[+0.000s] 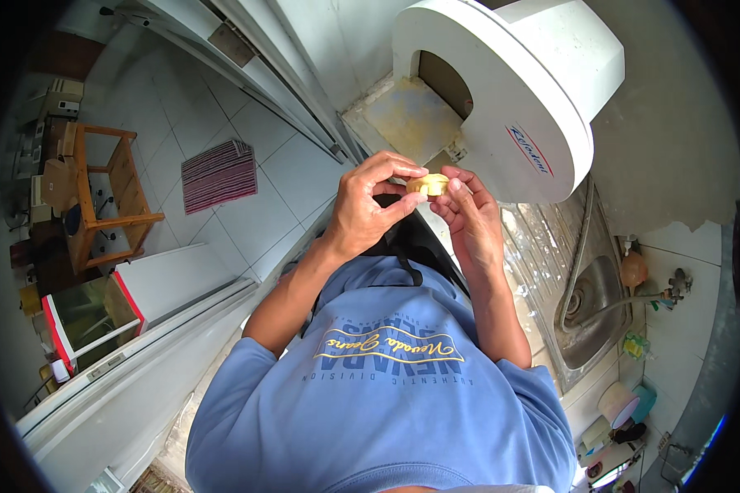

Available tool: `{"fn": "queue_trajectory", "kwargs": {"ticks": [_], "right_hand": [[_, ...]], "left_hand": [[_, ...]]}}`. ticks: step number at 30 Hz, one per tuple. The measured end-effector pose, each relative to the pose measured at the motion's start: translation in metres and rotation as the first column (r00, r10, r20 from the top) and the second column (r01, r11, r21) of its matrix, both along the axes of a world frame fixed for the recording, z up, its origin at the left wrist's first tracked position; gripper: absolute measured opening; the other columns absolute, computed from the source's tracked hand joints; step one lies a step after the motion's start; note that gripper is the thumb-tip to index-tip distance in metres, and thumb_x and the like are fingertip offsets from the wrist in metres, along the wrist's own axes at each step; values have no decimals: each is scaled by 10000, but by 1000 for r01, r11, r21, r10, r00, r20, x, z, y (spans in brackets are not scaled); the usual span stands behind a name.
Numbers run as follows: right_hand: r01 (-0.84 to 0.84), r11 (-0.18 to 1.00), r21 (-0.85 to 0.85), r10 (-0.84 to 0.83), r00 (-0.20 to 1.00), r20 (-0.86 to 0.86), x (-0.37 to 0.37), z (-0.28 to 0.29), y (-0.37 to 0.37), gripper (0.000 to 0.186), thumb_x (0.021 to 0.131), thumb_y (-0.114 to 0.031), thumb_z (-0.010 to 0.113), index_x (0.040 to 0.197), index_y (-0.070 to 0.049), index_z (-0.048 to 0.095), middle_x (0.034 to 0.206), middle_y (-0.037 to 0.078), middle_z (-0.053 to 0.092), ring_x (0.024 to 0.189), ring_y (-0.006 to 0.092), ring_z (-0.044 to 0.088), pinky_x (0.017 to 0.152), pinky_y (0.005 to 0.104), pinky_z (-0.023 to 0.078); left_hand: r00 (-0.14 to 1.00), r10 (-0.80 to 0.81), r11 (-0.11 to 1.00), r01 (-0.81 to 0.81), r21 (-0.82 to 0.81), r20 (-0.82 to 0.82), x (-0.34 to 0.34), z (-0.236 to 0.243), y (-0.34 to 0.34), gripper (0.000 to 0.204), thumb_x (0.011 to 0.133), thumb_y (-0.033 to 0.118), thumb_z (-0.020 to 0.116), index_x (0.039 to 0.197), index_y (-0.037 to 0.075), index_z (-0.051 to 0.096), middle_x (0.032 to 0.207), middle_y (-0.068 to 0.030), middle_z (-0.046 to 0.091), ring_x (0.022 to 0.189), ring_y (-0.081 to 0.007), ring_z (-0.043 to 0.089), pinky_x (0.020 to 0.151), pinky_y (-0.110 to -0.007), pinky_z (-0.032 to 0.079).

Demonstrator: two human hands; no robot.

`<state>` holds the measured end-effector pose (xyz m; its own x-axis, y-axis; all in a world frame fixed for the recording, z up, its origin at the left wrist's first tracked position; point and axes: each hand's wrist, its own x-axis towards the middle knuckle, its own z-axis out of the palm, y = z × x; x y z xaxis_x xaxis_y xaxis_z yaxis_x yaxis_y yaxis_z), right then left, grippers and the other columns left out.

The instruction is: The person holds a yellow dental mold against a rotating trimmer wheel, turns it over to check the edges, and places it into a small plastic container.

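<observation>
My left hand [363, 204] and my right hand [474, 215] are both closed on a small, pale yellow molded piece [427, 186], possibly a plaster cast, pinching it from either side at chest height. Its fine detail is too small to make out. Just beyond them at the upper right stands a large white machine [497, 99] with a dark arched opening and a stained, yellowish plate [400, 113] in front of it.
A steel sink [590, 335] with hose and tap lies right, beside bottles and containers. Left, past a white door frame [304, 94], are a tiled floor, wooden stool [120, 221], striped mat [218, 177] and red-edged display case [90, 329].
</observation>
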<state>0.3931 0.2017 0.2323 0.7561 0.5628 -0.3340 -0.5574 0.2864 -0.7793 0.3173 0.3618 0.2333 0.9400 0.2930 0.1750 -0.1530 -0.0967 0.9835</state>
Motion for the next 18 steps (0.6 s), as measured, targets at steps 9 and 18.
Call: {"fn": "queue_trajectory", "kwargs": {"ticks": [9, 18], "right_hand": [[242, 949, 201, -195, 955, -225, 7, -11, 35, 392, 939, -106, 645, 1268, 54, 505, 1126, 120, 641, 920, 120, 661, 859, 235, 565], [643, 734, 217, -594, 764, -253, 19, -19, 104, 391, 936, -68, 639, 1290, 45, 515, 1163, 91, 595, 979, 112, 620, 884, 221, 553]], "left_hand": [[990, -123, 991, 126, -42, 65, 44, 1, 48, 462, 797, -22, 745, 1222, 7, 565, 1133, -94, 637, 1074, -197, 632, 928, -319, 543], [821, -533, 617, 214, -757, -202, 100, -18, 99, 368, 896, 119, 715, 1198, -3, 544, 1075, -65, 634, 1018, -143, 608, 920, -286, 505]]}}
